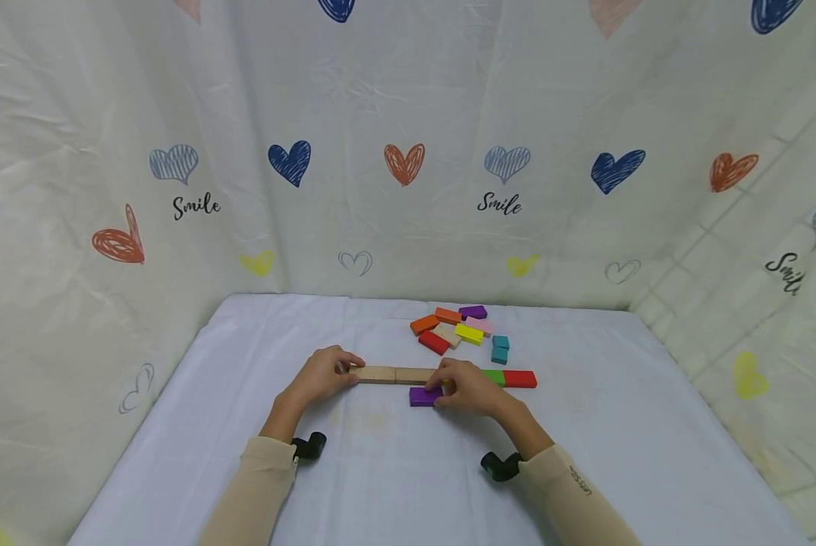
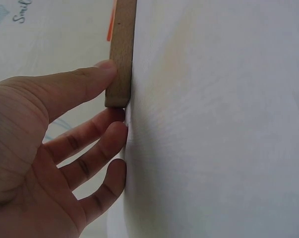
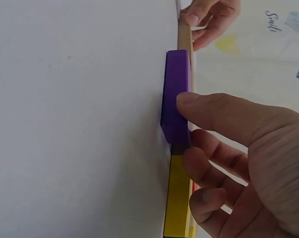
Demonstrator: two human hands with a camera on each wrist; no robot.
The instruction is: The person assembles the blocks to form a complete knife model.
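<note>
A straight row of blocks lies across the cloth in the head view. From the left come a plain wooden block, a second wooden block, a yellow block that my right hand covers from above, a green block and a red block. My left hand pinches the row's left end, its thumb against the wooden block's near side. With thumb and fingers my right hand grips a purple block just on the near side of the row. Its far fingers are partly hidden.
Behind the row lies a loose group of blocks: orange, red, yellow, pink, purple, plain wood and teal. A white cloth covers the table. Heart-printed curtain hangs behind.
</note>
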